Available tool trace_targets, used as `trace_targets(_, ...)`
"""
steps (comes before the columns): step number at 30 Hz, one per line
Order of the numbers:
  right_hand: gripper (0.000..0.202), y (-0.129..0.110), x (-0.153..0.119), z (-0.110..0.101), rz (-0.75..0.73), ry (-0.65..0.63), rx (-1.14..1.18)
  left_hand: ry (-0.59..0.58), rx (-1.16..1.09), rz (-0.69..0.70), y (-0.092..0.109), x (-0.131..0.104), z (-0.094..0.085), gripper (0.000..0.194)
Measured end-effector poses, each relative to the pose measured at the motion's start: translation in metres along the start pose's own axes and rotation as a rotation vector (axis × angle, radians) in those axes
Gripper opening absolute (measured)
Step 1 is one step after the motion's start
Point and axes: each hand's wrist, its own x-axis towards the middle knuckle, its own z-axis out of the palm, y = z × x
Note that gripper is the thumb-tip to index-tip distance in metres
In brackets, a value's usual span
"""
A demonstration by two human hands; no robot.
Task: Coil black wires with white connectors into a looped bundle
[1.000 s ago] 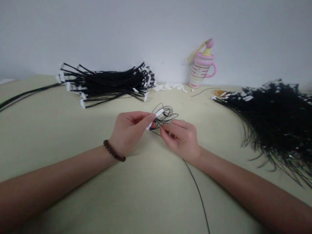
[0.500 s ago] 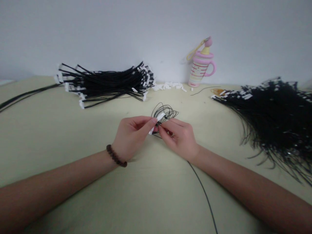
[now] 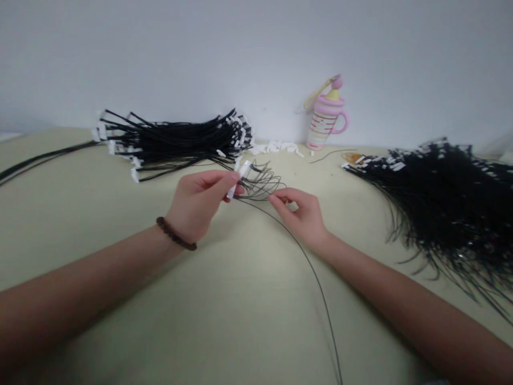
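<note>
- Where the pale yellow-green table [image 3: 80, 214] begins at the far left, a few thin black cords [image 3: 40, 158] run off the edge, lying flat on its smooth, matte surface.
- Behind them, near the plain grey wall, lies a bundle of black cords [image 3: 176, 143], straight and packed side by side, with small white tags at both ends.
- Left of centre, the left hand [image 3: 196, 206] is raised a little off the table, a dark beaded bracelet [image 3: 175, 241] on its wrist. Thumb and forefinger are pinched together on a white tag [image 3: 238, 176], a small flat rectangular strip standing tilted.
- From that tag spreads a black cord [image 3: 260, 184], thin and wiry, wound into several loose loops that fan out between the two hands. One strand leaves the loops and trails in a long curve toward the bottom edge, passing under the right forearm.
- Just right of the loops, the right hand [image 3: 304, 216] rests on the table, its fingers curled in and its thumb and forefinger tips closed on the cord's strand. The two hands are near each other but not touching.
- Behind, by the wall, sits a scatter of loose white tags [image 3: 276, 147], then a striped pink cup [image 3: 324, 120] with a handle, a domed lid and a yellow strap.
- At the far right sprawls a large, tangled heap of black cords [image 3: 441, 198], frayed-looking at the edges, with white tags at its near-wall end.
</note>
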Motion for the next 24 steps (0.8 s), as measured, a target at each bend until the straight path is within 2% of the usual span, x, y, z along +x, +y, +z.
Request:
trace_targets(2,0.020,0.008,0.005,-0.004,0.106,0.070,0.059,0.044,-0.152,-0.032,0.007,0.011,-0.005,0.011)
trace_targets(4,0.024,0.011,0.008,-0.007,0.239,0.038,0.168,0.049,-0.244,-0.078,0.013,0.018,-0.009,0.006)
trace_targets(9,0.032,0.008,0.012,-0.008,0.534,-0.369,0.654,-0.108,-0.395,-0.117,0.024,0.018,-0.013,0.007)
trace_targets(11,0.028,0.008,0.013,-0.010,0.604,-0.427,0.755,-0.178,-0.422,-0.132,0.026,0.015,-0.015,0.010)
trace_targets(14,0.022,0.016,0.015,-0.014,0.628,-0.388,0.816,-0.279,-0.285,-0.074,0.030,0.012,-0.021,0.012)
trace_targets(17,0.023,0.033,0.019,-0.022,0.591,-0.303,0.781,-0.503,0.059,0.048,0.035,0.011,-0.028,0.010)
trace_targets(20,0.027,0.049,0.022,-0.030,0.577,-0.222,0.682,-0.698,0.316,0.078,0.033,0.006,-0.027,0.006)
trace_targets(22,0.030,0.055,0.023,-0.035,0.576,-0.155,0.599,-0.730,0.366,0.091,0.027,0.001,-0.021,0.006)
trace_targets(24,0.026,0.055,0.025,-0.037,0.570,-0.014,0.477,-0.713,0.388,0.127,0.018,-0.004,-0.014,0.004)
